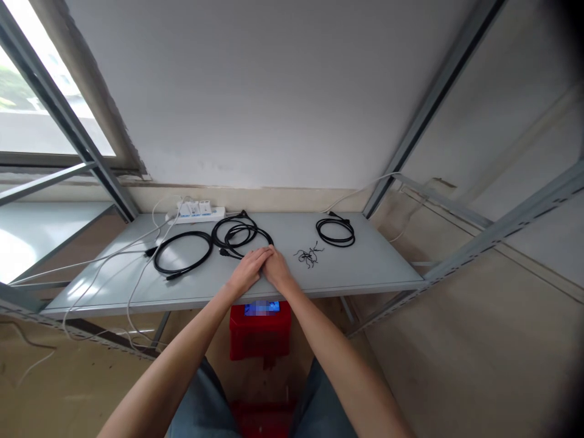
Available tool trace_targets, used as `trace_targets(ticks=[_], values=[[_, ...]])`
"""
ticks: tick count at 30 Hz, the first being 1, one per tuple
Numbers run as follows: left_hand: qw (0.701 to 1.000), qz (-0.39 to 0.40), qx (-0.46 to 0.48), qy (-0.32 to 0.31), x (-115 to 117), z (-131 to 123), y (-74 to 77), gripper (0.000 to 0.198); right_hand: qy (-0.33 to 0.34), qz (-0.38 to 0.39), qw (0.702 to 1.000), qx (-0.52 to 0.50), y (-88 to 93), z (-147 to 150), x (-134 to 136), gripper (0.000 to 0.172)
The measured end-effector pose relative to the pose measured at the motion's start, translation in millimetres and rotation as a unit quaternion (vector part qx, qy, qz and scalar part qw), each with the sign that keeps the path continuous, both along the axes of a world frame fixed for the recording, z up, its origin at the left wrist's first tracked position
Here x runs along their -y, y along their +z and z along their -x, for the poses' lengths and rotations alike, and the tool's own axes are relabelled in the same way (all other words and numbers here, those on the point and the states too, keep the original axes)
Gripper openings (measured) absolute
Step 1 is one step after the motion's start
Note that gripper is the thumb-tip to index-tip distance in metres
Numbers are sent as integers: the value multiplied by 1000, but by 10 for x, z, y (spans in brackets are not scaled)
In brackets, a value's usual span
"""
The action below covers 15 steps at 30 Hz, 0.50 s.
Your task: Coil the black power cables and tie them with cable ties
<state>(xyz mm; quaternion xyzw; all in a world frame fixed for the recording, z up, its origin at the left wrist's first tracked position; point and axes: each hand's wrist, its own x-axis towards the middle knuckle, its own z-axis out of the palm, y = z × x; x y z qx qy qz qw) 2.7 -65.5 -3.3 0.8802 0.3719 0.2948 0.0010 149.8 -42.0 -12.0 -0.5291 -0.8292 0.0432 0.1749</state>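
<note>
Both hands pressed together at the front middle of a grey shelf board (365,267); left hand (246,272) flat, palm down, fingers straight and reaching toward the right; right hand (276,269) beside it, touching it along the fingers, fingers likewise loosely extended; nothing visibly gripped in either, though whether a thin thing lies under the palms cannot be told.

Just beyond the fingertips, a black coiled cable (239,234) in two overlapping loops, its near end touching or almost touching the hands; exact contact unclear. Left of that, a larger black cable loop (182,252), lying flat, with plug ends at its left and lower edges. Right of the hands, near but apart, a small heap of black twist ties (309,255). Farther right and toward the back, a third, tightly wound black cable coil (336,232).

At the back edge, against the wall, a white power strip (195,212) with white adapters plugged in; white leads (114,261) trailing from it over the left part of the board and down past the front edge.

Below the board, between the forearms, a red crate (260,337) with a blurred blue patch on top; grey metal uprights (429,103) slanting up either side; window (27,103) at far left.
</note>
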Motion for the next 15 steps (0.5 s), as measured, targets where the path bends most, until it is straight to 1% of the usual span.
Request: trace_targets(ticks=[3,10,15], values=[[1000,2,5,2,-8,1,-2,76,-16,0,1000,-2,-16,-4,5,37],[1000,-14,-8,21,24,-11,45,53,-8,-12,1000,15,133,23,123,37],[999,-3,-8,53,38,-34,57,47,-13,-19,1000,8,170,35,163,36]])
